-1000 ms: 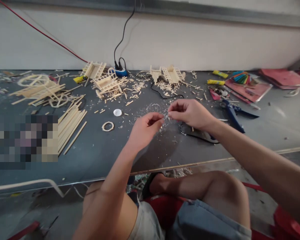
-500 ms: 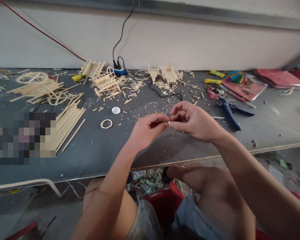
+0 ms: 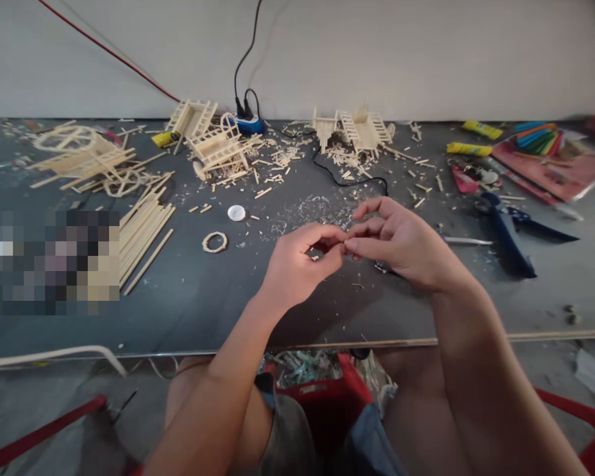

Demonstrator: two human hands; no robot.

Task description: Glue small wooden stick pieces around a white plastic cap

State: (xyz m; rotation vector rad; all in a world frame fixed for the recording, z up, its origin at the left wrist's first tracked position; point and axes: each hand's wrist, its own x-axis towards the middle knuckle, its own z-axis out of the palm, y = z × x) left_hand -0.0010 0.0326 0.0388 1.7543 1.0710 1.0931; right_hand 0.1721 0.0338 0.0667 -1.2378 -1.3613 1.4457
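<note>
Left hand point(image 3: 305, 261) and right hand point(image 3: 394, 241) meet fingertip to fingertip over the table point(image 3: 218, 317), fingers pinched. Can't tell what's between them; fingers hide it. Small stick ring point(image 3: 215, 242) lies on the table, left of left hand, apart from it.

Along the near edge of the desk point(image 3: 178, 324), a hand could pass below the ring point(image 3: 215, 250); sticks point(image 3: 146, 239) block the left, wooden models point(image 3: 364, 135) the far edge, cutters point(image 3: 512, 238) the right.
</note>
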